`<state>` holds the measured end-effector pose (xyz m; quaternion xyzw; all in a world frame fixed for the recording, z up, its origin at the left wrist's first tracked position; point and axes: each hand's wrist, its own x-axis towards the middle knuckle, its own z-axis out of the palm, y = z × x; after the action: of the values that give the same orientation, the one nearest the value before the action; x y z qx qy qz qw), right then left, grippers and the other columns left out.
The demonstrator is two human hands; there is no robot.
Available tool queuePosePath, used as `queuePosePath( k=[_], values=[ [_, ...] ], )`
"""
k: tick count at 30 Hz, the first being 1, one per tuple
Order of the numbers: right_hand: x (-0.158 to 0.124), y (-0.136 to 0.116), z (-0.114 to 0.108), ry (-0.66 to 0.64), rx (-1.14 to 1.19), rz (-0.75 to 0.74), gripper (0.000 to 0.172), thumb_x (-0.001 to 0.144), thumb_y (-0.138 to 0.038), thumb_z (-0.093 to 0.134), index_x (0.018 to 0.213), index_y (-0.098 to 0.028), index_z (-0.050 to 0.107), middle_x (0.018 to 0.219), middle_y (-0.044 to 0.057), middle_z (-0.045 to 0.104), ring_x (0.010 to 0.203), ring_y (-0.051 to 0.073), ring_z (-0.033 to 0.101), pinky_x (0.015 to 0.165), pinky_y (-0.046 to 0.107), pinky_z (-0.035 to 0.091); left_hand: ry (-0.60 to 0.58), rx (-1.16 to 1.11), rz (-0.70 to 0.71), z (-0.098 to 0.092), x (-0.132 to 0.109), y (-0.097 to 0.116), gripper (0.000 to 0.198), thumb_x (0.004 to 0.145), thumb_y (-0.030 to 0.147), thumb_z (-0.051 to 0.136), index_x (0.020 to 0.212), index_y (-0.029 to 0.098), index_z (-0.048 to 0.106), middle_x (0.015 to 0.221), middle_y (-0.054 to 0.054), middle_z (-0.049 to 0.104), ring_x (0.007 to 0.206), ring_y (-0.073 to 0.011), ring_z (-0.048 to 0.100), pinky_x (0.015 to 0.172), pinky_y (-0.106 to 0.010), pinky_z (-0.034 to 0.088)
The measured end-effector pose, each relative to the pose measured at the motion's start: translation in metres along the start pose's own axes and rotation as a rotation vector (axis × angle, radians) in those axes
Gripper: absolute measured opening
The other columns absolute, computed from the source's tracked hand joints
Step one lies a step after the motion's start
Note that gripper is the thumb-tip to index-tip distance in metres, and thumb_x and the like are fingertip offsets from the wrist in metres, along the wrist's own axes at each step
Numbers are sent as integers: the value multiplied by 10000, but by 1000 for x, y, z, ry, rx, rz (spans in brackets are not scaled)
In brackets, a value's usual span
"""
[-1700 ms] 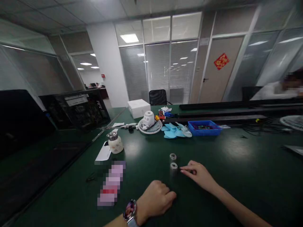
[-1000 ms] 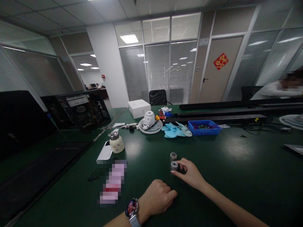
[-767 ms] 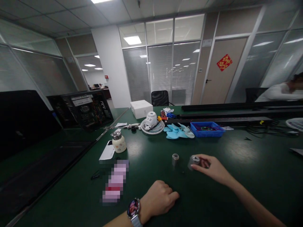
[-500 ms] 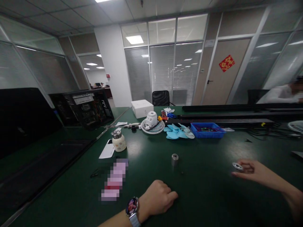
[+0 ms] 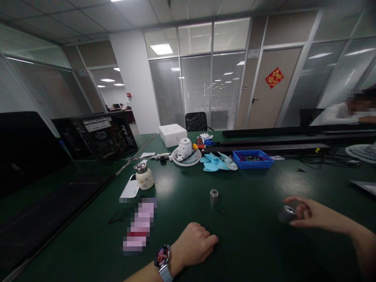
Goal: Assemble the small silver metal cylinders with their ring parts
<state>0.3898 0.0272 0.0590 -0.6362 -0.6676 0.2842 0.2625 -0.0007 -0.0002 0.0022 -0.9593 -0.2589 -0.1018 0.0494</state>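
Observation:
My left hand [image 5: 195, 243], with a watch [image 5: 162, 256] on the wrist, rests on the green table as a loose fist; nothing shows in it. At the right, my right hand [image 5: 310, 213] has its thumb and forefinger spread apart around a small metal cylinder [image 5: 286, 215]. The cylinder is slightly blurred, with a pale ring on its top; it seems to stand on the table. A second metal cylinder [image 5: 214, 196] stands upright between my hands, farther off. Near it lies a tiny dark piece [image 5: 223, 212].
A fan motor housing [image 5: 184, 148] sits on a round grille beside light-blue fan blades [image 5: 216, 161] and a blue tray [image 5: 253, 160]. A cream bottle [image 5: 144, 178] and white phone [image 5: 129, 189] are at left. An open computer case [image 5: 102, 135] stands behind. Another person [image 5: 337, 113] sits far right.
My right hand has shifted slightly left and spread its fingers; the cylinder's side now shows, where before mostly its ringed top was visible. My left hand stays put; the view turned slightly right.

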Motion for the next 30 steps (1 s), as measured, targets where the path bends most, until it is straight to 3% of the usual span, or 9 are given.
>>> queuePosePath(
  k=[5, 8, 12, 15, 19, 25, 27, 30],
  values=[
    [1, -37, 33, 39, 9, -88, 440, 699, -578, 640, 946, -221, 715, 666, 9, 612, 629, 150, 577, 581, 263, 474, 1, -10, -10, -2, 1, 0, 105, 904, 218, 465, 967, 221, 549, 678, 30, 648, 574, -132, 577, 550, -267, 352],
    [10, -53, 65, -7, 42, -168, 453, 730, -576, 626, 1012, -231, 707, 685, -7, 586, 613, 130, 526, 560, 250, 438, -3, -15, -18, -3, 1, 0, 84, 892, 220, 485, 950, 223, 545, 686, 36, 654, 580, -132, 586, 557, -264, 361],
    [25, -58, 119, -63, 39, -247, 467, 751, -563, 629, 1082, -240, 700, 715, -16, 536, 582, 112, 448, 537, 246, 390, -6, 0, -25, -2, 1, 1, 76, 881, 221, 502, 946, 222, 541, 687, 36, 654, 581, -137, 590, 554, -264, 367],
    [33, -56, 142, -70, -39, -273, 464, 754, -575, 628, 1097, -270, 702, 769, -5, 549, 614, 121, 462, 583, 263, 398, 4, 2, -18, -1, 1, 1, 70, 882, 219, 506, 942, 213, 542, 676, 30, 650, 576, -135, 592, 556, -261, 369],
    [37, -57, 146, -70, -150, -284, 393, 773, -591, 600, 1022, -318, 733, 804, 8, 587, 681, 149, 512, 653, 293, 400, 5, 2, -5, -1, 2, 1, 63, 888, 215, 499, 932, 203, 544, 656, 21, 645, 573, -131, 597, 551, -258, 368],
    [38, -58, 151, -59, -143, -279, 346, 797, -578, 582, 961, -325, 752, 818, 13, 609, 694, 156, 537, 644, 295, 413, 6, 1, 5, -2, 2, 1, 49, 895, 211, 495, 923, 206, 534, 661, 29, 643, 570, -128, 598, 547, -264, 370],
    [36, -60, 141, -50, -116, -279, 347, 801, -575, 578, 962, -321, 751, 830, 13, 616, 674, 152, 540, 629, 295, 430, 8, 4, 7, -1, 2, 1, 37, 895, 209, 499, 913, 204, 531, 661, 29, 640, 572, -125, 597, 548, -264, 368],
    [24, -54, 99, 73, -77, -305, 353, 800, -572, 579, 978, -315, 743, 897, 22, 635, 764, 172, 591, 682, 304, 472, 17, 3, 2, 0, 0, 1, 43, 903, 206, 487, 917, 207, 528, 659, 32, 631, 567, -121, 585, 541, -265, 356]
  ],
)
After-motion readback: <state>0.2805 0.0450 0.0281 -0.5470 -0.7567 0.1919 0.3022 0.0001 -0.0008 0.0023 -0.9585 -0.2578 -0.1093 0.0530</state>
